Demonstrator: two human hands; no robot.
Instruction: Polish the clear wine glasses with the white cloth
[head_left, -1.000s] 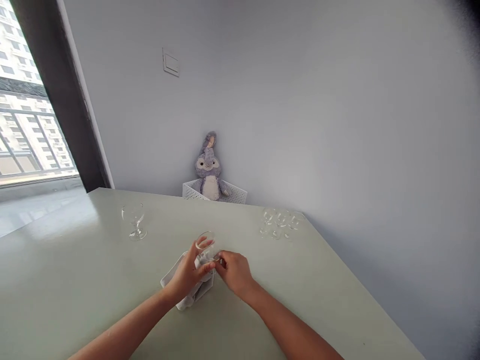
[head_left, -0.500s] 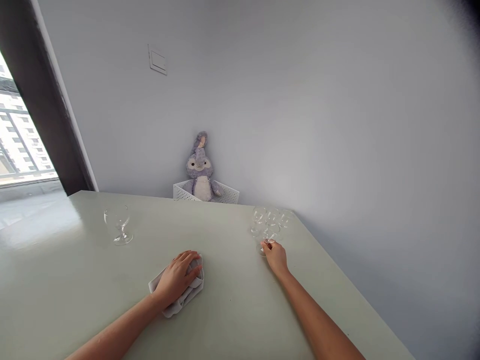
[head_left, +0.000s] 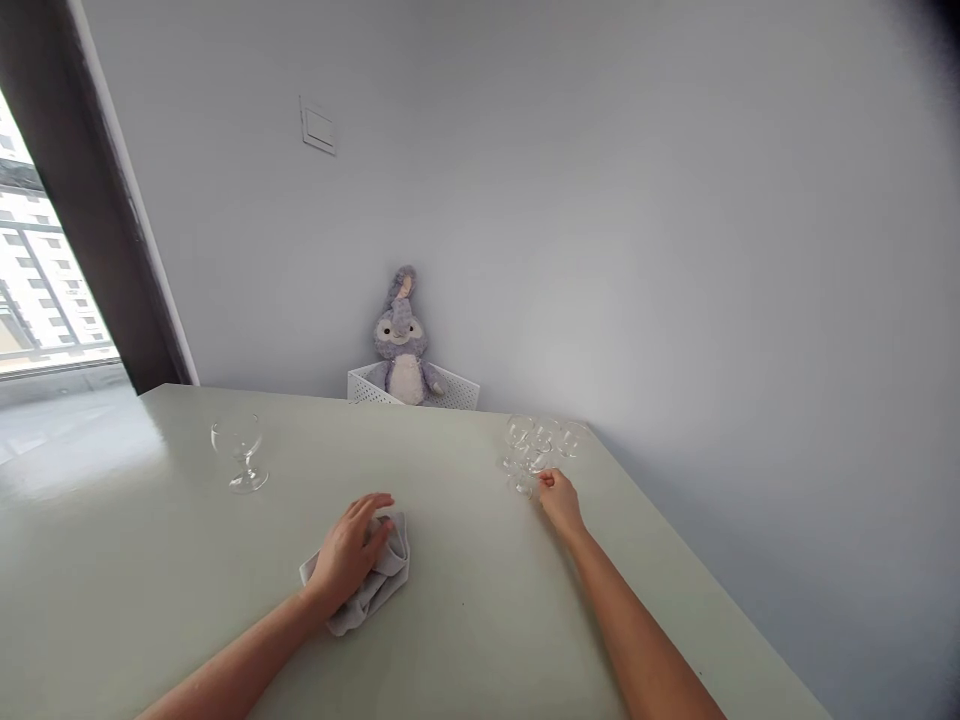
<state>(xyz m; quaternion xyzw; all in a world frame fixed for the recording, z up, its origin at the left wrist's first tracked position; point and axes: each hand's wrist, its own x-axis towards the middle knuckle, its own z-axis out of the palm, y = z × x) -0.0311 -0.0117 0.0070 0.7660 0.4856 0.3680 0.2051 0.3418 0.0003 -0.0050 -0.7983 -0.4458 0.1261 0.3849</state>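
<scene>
One hand on a cloth, one hand at the glasses

The left hand [head_left: 351, 553] lies flat and open on the grey cloth [head_left: 379, 585]. The right hand [head_left: 559, 500] reaches far out, fingers pinched at the nearest of the bunched glasses [head_left: 536, 447], which stand just beyond it. A lone glass [head_left: 238, 450] stands upright, well left of the cloth, on the pale tabletop [head_left: 465, 640] by a grey wall.

The only view comes from the camera on my head, looking forward and down across the counter [head_left: 465, 650] toward the wall corner. My left hand [head_left: 349, 550] lies close below the lens, my right hand [head_left: 559, 500] reaches farther out, and beyond both hands the far counter edge meets the wall.
</scene>
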